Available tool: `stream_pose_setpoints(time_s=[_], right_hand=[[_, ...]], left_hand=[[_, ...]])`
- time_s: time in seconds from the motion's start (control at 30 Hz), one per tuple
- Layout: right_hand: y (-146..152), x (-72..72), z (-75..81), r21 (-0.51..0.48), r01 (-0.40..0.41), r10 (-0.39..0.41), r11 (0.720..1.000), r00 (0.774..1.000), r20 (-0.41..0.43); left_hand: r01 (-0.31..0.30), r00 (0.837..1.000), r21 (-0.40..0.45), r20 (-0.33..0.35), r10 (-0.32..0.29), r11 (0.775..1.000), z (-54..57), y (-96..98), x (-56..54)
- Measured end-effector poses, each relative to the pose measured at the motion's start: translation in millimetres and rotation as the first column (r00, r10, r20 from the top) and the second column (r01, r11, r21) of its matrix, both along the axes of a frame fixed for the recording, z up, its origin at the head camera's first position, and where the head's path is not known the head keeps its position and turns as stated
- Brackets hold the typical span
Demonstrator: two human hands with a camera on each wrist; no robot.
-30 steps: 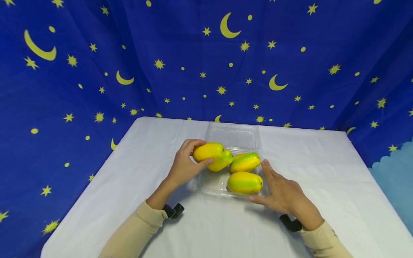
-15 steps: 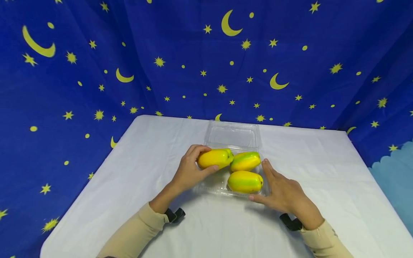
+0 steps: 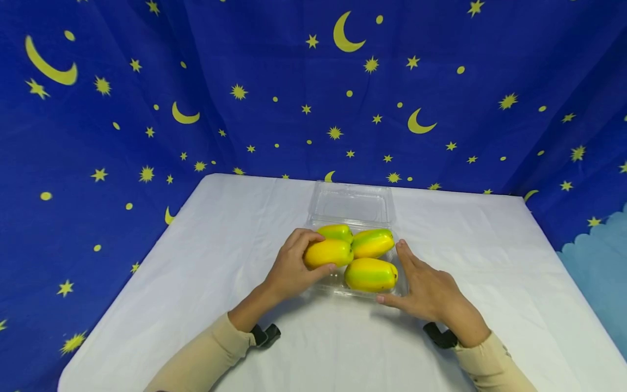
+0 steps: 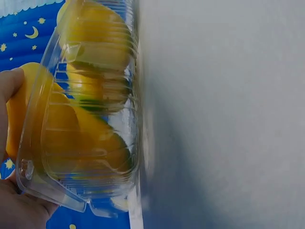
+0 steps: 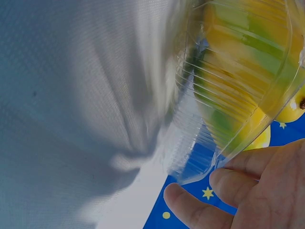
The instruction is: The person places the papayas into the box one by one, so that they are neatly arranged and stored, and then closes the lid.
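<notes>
A clear plastic clamshell container [image 3: 338, 291] lies open on the table, with yellow-green oblong fruits in it. My left hand [image 3: 294, 267] grips one of these, a yellow fruit [image 3: 329, 254], between thumb and fingers over the front left of the container. Just behind it sits another fruit [image 3: 338, 232]. On the right side are a back fruit [image 3: 373, 243] and a front fruit [image 3: 370, 275]. My right hand [image 3: 433, 291] has its fingers extended along the container's right side; in the right wrist view the fingers [image 5: 233, 186] are right at the ribbed clear wall [image 5: 205, 129].
The container's transparent lid [image 3: 350, 202] is folded back, away from me, near the far edge of the white-clothed table [image 3: 235, 228]. Behind and left hangs a blue curtain [image 3: 274, 65] with yellow stars and moons.
My left hand has moved slightly right and toward me with its fruit, lowering it at the front left. The fruit behind now shows more fully. My right hand has stayed put.
</notes>
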State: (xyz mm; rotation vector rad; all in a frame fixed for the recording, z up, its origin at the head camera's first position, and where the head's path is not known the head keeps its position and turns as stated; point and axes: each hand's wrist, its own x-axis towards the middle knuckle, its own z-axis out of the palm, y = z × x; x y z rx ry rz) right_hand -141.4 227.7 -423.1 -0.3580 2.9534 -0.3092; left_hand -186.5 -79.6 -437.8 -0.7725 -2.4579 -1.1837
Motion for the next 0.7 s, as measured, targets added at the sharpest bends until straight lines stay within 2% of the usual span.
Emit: stream_pose_setpoints(time_s=[0.23,0.47,0.7], right_hand=[[-0.3,-0.6,0.1,-0.004,0.000,0.000,1.000,1.000,0.004],[-0.9,0.8,-0.6,-0.014,0.002,-0.002,1.000,1.000,-0.010],[-0.8,1.6,-1.2,-0.018,0.001,-0.001,1.000,1.000,-0.020]], left_hand=[[0.013,1.000,-0.041,0.023,-0.012,0.999,-3.1,1.2,1.4],[0.029,0.999,-0.105,-0.016,-0.031,0.994,-7.1,2.9,1.9],[0.028,1.000,-0.135,0.003,-0.027,0.990,-8.9,3.6,3.7]])
